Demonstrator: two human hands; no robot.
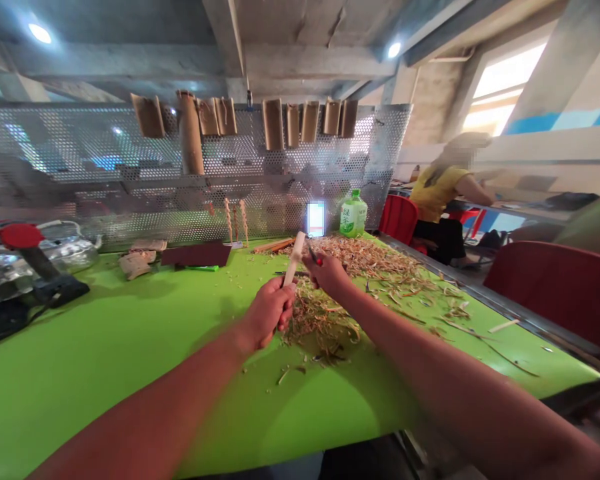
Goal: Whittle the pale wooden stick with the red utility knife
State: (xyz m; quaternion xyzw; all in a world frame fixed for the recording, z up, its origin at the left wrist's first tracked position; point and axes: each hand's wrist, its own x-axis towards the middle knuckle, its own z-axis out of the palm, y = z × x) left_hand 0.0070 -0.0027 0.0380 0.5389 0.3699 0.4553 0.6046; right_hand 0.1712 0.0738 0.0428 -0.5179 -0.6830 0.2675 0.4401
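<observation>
My left hand is closed around the lower end of a pale wooden strip, which points up and away from me. Just to its right, my right hand is closed on a knife with a dark blade and a bit of red at the grip. The blade is close to the strip's right side; whether it touches cannot be made out. Beneath both hands lies a heap of curled wood shavings on the green tabletop.
A green bottle and a lit phone stand at the back. Thin twisted wooden pieces stand before a perforated metal screen. A red-topped tool is at left. A person in yellow sits beyond the right edge.
</observation>
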